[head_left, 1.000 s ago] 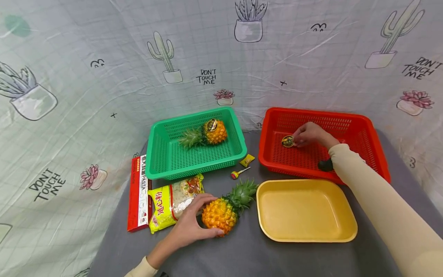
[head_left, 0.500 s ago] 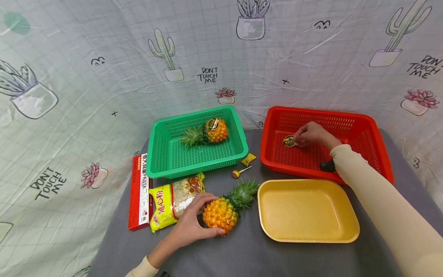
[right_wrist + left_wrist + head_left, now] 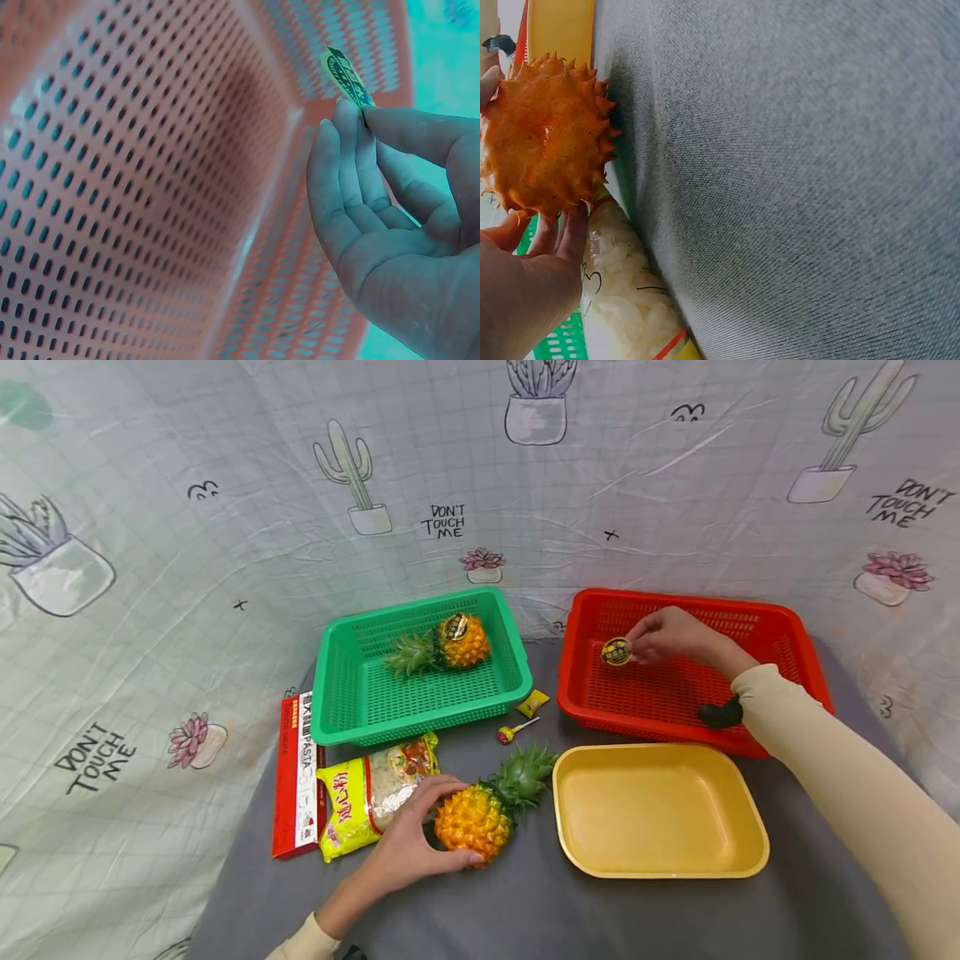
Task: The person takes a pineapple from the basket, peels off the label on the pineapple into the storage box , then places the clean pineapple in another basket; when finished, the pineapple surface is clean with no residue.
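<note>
Here, on the desk (image 3: 480,917), the red basket (image 3: 622,696) stands under the fingers of the right hand (image 3: 669,637). Fingers and thumb of the left hand (image 3: 412,837) grip the pineapple (image 3: 472,822) between them; probably rather heavy, firm and prickly, it is best taken around the body. The round sticker (image 3: 616,652), pinched in the right fingers, should be light and easily creased: hold only its edge.

Held pineapple (image 3: 474,825) partly hidden, right sleeve (image 3: 847,777) cut off, candy packet (image 3: 533,703) illegible
</note>
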`<state>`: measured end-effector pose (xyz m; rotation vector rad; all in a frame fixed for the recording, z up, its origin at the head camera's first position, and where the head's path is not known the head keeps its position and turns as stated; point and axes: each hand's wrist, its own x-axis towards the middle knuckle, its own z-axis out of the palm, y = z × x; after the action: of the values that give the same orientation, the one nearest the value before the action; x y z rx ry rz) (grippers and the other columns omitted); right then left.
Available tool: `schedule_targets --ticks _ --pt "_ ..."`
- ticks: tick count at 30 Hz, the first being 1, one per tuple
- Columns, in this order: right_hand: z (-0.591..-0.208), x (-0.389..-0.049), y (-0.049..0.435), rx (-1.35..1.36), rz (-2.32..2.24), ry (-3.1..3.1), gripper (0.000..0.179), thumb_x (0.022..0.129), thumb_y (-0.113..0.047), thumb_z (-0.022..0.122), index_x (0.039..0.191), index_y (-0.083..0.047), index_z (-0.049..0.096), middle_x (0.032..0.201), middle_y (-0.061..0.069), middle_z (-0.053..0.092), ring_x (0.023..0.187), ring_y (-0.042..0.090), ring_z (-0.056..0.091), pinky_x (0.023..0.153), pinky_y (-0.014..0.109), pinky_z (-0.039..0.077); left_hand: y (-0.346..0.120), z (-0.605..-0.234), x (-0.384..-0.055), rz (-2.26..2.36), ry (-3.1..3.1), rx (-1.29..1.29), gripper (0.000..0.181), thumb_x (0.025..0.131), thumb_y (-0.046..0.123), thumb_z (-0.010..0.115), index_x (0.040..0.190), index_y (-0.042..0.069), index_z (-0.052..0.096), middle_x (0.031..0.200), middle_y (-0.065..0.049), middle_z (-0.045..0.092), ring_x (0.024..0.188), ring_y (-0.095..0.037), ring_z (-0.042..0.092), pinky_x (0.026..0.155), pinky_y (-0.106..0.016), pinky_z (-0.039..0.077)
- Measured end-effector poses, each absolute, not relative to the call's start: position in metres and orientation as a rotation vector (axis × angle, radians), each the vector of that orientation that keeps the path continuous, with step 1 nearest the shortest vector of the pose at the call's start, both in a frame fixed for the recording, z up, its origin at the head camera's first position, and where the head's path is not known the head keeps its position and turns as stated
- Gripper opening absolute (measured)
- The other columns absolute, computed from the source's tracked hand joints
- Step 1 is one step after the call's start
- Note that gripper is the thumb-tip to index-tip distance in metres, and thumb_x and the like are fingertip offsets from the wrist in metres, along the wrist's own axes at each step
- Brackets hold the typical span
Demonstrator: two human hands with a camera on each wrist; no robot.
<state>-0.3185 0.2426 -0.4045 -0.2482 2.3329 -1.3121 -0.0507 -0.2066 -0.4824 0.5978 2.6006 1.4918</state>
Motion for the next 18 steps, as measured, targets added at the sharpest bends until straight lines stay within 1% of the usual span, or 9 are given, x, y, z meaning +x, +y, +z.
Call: schedule_targets --ticks 3,9,15,16,18 --pt "-0.392 -0.309 0.239 -0.28 -1.339 2.323 0.03 0.104 -0.005 0.067 0.125 0.017 0.064 0.108 0.023 0.072 0.089 0.03 0.074 0.084 0.046 0.062 -0.206 -0.483 -0.051 1.506 2.587 0.597 0.075 0.079 0.041 0.096 0.144 0.029 0.06 0.146 0.005 0.051 0.129 -0.02 0.053 0.105 -0.044 0.05" --pt "-0.366 -0.283 0.229 -0.351 -1.373 2.284 0.031 0.103 -0.01 0.071 0.126 0.01 0.066 0.111 0.021 0.071 0.096 0.036 0.071 0.087 0.044 0.061 -0.207 -0.483 -0.051 1.493 2.588 0.575 0.075 0.079 0.042 0.096 0.144 0.03 0.06 0.147 0.004 0.051 0.129 -0.019 0.053 0.104 -0.047 0.05" --pt "-0.348 -0.245 0.22 -0.486 -1.354 2.187 0.025 0.102 -0.011 0.073 0.12 0.007 0.07 0.109 0.02 0.073 0.092 0.032 0.072 0.085 0.038 0.062 -0.207 -0.484 -0.052 1.516 2.548 0.543 0.077 0.078 0.042 0.096 0.145 0.03 0.06 0.145 0.007 0.054 0.128 -0.018 0.056 0.106 -0.045 0.05" --pt "-0.347 -0.239 0.218 -0.507 -1.34 2.175 0.024 0.101 -0.011 0.073 0.118 0.006 0.071 0.108 0.02 0.073 0.092 0.033 0.072 0.085 0.037 0.061 -0.207 -0.484 -0.052 1.522 2.544 0.538 0.078 0.078 0.042 0.096 0.145 0.03 0.06 0.144 0.007 0.055 0.128 -0.018 0.057 0.106 -0.045 0.05" --pt "-0.346 -0.227 0.213 -0.547 -1.309 2.153 0.022 0.1 -0.011 0.076 0.115 0.004 0.072 0.107 0.019 0.074 0.093 0.036 0.072 0.088 0.042 0.061 -0.207 -0.484 -0.052 1.525 2.544 0.525 0.079 0.077 0.042 0.097 0.146 0.029 0.059 0.144 0.007 0.055 0.127 -0.018 0.057 0.106 -0.045 0.05"
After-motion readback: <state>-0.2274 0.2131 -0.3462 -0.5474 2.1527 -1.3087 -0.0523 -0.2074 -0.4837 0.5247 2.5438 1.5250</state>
